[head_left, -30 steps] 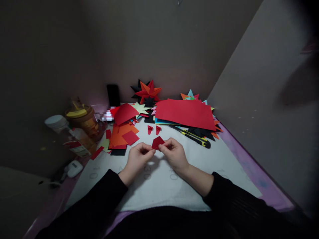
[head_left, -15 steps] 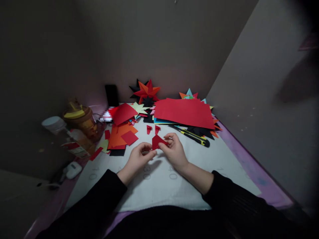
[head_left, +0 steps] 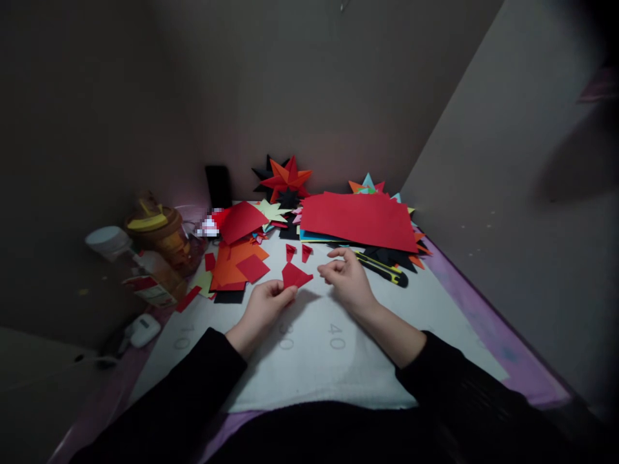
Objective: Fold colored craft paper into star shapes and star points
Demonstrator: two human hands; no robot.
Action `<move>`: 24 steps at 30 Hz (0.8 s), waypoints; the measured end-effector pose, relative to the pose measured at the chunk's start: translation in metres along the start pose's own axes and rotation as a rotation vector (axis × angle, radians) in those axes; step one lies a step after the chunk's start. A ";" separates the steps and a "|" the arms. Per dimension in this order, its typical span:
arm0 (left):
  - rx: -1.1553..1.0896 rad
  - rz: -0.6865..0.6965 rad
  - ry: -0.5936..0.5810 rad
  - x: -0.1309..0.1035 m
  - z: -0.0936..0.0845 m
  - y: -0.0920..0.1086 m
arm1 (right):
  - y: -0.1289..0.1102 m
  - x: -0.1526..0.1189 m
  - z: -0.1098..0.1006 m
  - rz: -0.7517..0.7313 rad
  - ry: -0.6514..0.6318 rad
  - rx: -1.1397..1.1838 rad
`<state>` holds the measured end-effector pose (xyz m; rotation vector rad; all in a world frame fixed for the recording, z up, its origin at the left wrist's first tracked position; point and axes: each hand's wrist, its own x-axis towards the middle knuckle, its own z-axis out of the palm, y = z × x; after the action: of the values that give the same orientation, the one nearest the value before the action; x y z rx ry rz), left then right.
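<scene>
A small folded piece of red paper (head_left: 295, 275) is pinched between the thumb and fingers of my left hand (head_left: 265, 310), just above the white mat (head_left: 309, 367). Its narrow tip points right. My right hand (head_left: 351, 282) hovers to the right of the paper, apart from it, with its fingers loosely curled and nothing visible in them. Beyond the held paper, two small folded red pieces lie side by side, a left one (head_left: 290, 252) and a right one (head_left: 306, 252). A yellow and black utility knife (head_left: 387, 269) lies behind my right hand.
Red sheets (head_left: 358, 220) are stacked at the back right. Orange paper (head_left: 225, 264) and a red square (head_left: 253, 267) lie left. Folded paper stars (head_left: 287, 177) stand by the wall. A brown cup (head_left: 162, 235), a bottle (head_left: 149, 270) and a white case (head_left: 144, 330) line the left edge.
My right hand has let go of the red paper and moved off to the right. My left hand now holds the paper alone, slightly further left and turned.
</scene>
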<state>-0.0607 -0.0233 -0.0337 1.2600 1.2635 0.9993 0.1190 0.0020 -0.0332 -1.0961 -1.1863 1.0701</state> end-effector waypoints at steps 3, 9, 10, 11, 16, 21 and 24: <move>-0.012 -0.001 0.014 0.000 0.000 0.000 | 0.001 -0.001 0.000 -0.088 0.007 -0.023; 0.207 0.164 -0.013 -0.005 -0.001 0.005 | -0.010 -0.014 0.007 -0.242 -0.220 -0.293; 0.226 0.181 -0.015 -0.006 -0.001 0.006 | -0.010 -0.014 0.006 -0.228 -0.231 -0.292; 0.238 0.189 -0.018 -0.007 -0.001 0.006 | -0.010 -0.014 0.006 -0.206 -0.232 -0.278; 0.268 0.195 -0.014 -0.007 -0.001 0.008 | -0.006 -0.014 0.005 -0.082 -0.239 -0.192; 0.252 0.198 -0.032 -0.008 0.000 0.007 | -0.004 -0.017 0.007 -0.059 -0.157 -0.190; 0.202 0.192 -0.047 -0.008 0.001 0.007 | -0.005 -0.019 0.008 -0.056 -0.145 -0.206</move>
<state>-0.0594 -0.0306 -0.0261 1.5759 1.2487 0.9890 0.1098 -0.0165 -0.0304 -1.1512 -1.4600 1.0138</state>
